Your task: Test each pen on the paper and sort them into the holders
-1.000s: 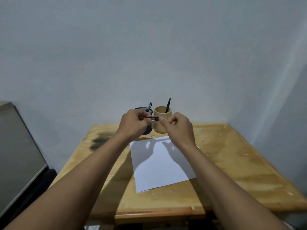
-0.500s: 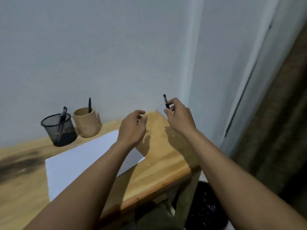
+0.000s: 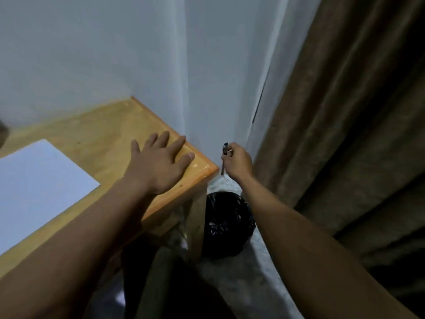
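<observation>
One slim dark pen (image 3: 224, 157), one sheet of white paper (image 3: 39, 187) and one round bin lined with a glossy black plastic bag (image 3: 226, 224) are in view, along with two bare forearms. The pale wooden table (image 3: 96, 139) has a smooth, varnished top with a rounded raised lip along its edge and a squared leg under its near right corner. The paper lies flat on the table, left of that corner and well apart from it. The left hand (image 3: 161, 164) lies palm down with fingers spread and nothing in it, resting on the tabletop just beside the corner, its fingertips reaching the lip. The right hand (image 3: 238, 162) is off the table, just right of the corner, curled closed around the pen, which stands roughly upright with both ends showing above and below the fist. The bin sits on the floor below the corner, beside the table leg and under the right hand. Behind the table, plain pale walls meet in a vertical corner. To the right of it hangs a heavy brown curtain (image 3: 340, 107) in soft vertical folds, reaching down to a pale, speckled floor (image 3: 243, 284).
</observation>
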A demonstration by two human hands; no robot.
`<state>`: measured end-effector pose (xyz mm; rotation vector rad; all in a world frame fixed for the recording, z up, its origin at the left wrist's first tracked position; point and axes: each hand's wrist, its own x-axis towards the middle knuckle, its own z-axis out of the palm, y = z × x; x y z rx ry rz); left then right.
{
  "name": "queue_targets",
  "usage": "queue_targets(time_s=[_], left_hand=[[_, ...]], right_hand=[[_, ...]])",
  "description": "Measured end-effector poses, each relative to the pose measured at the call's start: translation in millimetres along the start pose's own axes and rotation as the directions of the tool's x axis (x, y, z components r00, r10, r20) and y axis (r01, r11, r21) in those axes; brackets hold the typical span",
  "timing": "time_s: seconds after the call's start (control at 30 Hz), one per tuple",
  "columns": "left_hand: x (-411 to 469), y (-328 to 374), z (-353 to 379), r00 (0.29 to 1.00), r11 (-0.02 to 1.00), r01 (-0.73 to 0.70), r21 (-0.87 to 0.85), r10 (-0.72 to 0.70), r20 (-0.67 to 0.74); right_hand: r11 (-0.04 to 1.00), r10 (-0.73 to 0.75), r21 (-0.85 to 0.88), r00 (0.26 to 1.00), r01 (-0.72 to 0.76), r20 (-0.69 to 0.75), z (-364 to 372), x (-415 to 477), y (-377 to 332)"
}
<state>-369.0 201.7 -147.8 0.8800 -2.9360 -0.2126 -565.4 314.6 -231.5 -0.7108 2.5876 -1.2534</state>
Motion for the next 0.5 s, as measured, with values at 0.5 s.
queue_targets(time_s=[0.5], left_hand=[[5.2,-3.5,2.7,0.996,0.999,-0.029,0.034,0.031,-0.079]], right_hand=[[0.933,0.301,-0.26,0.934,-0.247,0.193,75.3,10.2,136.4]])
